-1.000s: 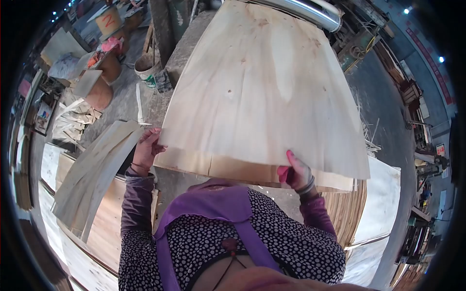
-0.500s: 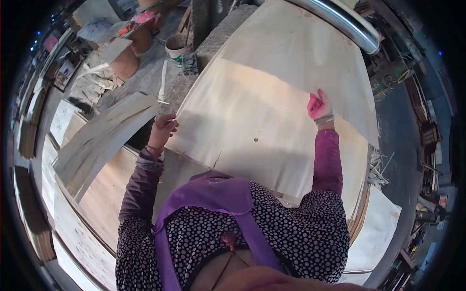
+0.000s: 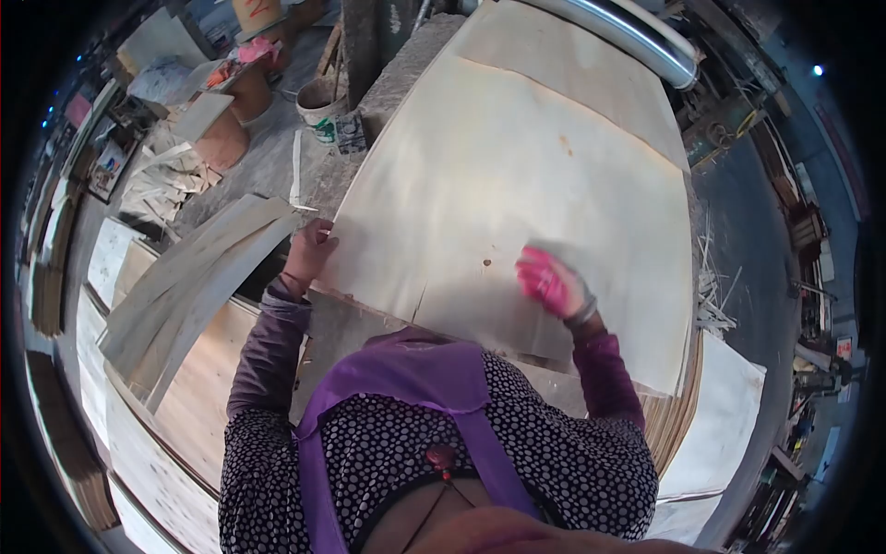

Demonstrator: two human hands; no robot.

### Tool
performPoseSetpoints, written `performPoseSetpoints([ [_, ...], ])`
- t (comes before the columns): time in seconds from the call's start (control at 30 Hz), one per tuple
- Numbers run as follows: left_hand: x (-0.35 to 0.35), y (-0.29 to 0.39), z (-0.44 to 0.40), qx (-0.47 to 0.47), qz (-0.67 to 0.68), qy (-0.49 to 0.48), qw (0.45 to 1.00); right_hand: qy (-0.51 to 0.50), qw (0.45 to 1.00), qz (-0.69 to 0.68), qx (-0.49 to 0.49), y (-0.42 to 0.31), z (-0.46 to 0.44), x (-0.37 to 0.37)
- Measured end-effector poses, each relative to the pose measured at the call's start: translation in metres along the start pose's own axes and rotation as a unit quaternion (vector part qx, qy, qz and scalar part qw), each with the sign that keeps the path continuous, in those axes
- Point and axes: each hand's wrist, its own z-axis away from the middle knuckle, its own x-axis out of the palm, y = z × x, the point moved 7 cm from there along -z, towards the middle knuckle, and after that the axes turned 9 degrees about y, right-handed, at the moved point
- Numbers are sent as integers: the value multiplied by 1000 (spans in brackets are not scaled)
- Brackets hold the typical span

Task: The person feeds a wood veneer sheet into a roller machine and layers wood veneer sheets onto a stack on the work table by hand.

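A wide, pale wood veneer sheet (image 3: 443,194) lies before me, with a small dark knot and a short split near its close edge. At its left edge my left hand (image 3: 310,249) is bare and closed, fingers curled in by the corner. Whether those fingers pinch the edge is hidden. My right hand (image 3: 554,282), in a pink-coated glove, is over the right middle of the sheet, a little blurred. Its fingers are stretched out and hold nothing. Beyond the sheet's far edge, another greyer veneer surface (image 3: 572,65) runs up to the shiny metal roller (image 3: 632,32).
Bent veneer strips (image 3: 198,277) jut out by my left elbow, over stacked boards (image 3: 217,351). A bucket (image 3: 320,102) stands at the back left. More pale sheets (image 3: 711,415) and wood scraps (image 3: 715,305) lie to the right.
My right hand has come down toward me and leftward, its fingers now extended. The boundary between the veneer surfaces lies farther off, nearer the roller. My left hand has shifted slightly at the edge.
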Motion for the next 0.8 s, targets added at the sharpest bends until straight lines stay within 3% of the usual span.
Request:
performPoseSetpoints([
  [0.13, -8, 41, 3, 39, 82, -12, 996, -46, 990, 25, 128, 43, 80, 51],
  [0.3, -15, 68, 10, -39, 239, -65, 968, -50, 975, -25, 215, 107, 124, 54],
  [0.43, -23, 94, 13, -43, 338, -74, 937, -25, 981, -109, 160, 112, 135, 56],
  [0.53, -27, 101, 16, -39, 359, -72, 930, 38, 963, -255, 83, 107, 124, 49],
  [0.63, -25, 76, 12, -71, 352, -59, 931, 84, 962, -256, 50, 88, 117, 40],
  [0.73, -23, 45, 13, -98, 353, -20, 930, 60, 990, -125, -5, 76, 102, 25],
  [0.8, -21, 27, 11, -98, 340, -14, 935, 100, 995, -20, -5, 65, 103, 27],
])
